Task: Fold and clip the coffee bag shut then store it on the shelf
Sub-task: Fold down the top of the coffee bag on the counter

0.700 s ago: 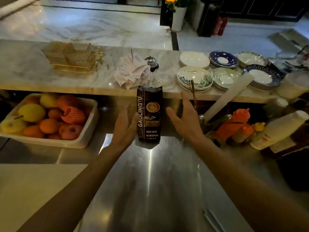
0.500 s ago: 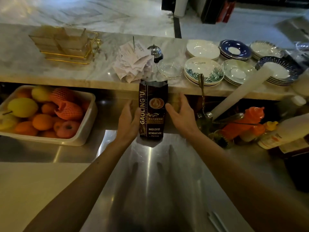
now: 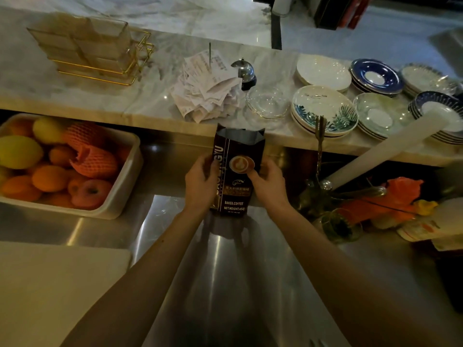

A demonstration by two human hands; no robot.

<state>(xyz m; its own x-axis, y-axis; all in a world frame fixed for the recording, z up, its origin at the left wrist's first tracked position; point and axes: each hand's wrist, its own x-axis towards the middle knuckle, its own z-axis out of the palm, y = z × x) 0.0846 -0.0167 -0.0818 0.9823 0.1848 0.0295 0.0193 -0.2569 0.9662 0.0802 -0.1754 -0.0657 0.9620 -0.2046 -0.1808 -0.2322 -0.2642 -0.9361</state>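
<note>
Fingers of the left hand [image 3: 200, 182] and right hand [image 3: 269, 182] are curling around the sides of the coffee bag [image 3: 234, 171], gripping it upright on the steel counter [image 3: 225, 284]; its top is gaping unfolded just below the marble ledge [image 3: 150, 101], with bare steel lying open nearer the person.

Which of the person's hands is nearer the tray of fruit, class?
The left. The left hand grips the coffee bag's side facing the fruit tray. The right hand holds the bag's opposite side, so the bag stands between it and the tray.
</note>
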